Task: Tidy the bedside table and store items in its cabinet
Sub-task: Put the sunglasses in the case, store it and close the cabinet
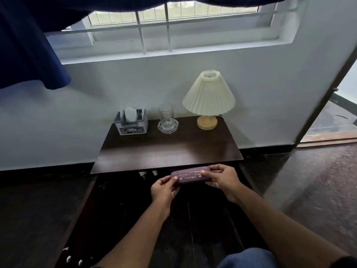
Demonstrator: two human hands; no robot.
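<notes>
A purple spectacle case (190, 176) with pale lettering is held level just in front of the dark wooden bedside table (170, 151), below its front edge. My left hand (164, 188) grips the case's left end with thumb on top. My right hand (222, 178) grips its right end, fingers curled over the top. Under the tabletop the cabinet (135, 200) is dark, and its inside is hard to make out.
On the table's back edge stand a grey tissue holder (131, 121), a clear glass (166, 114) on a glass coaster, and a pleated lamp (208, 97) on a wooden base. A blue curtain (29, 45) hangs at left. An open doorway lies at right.
</notes>
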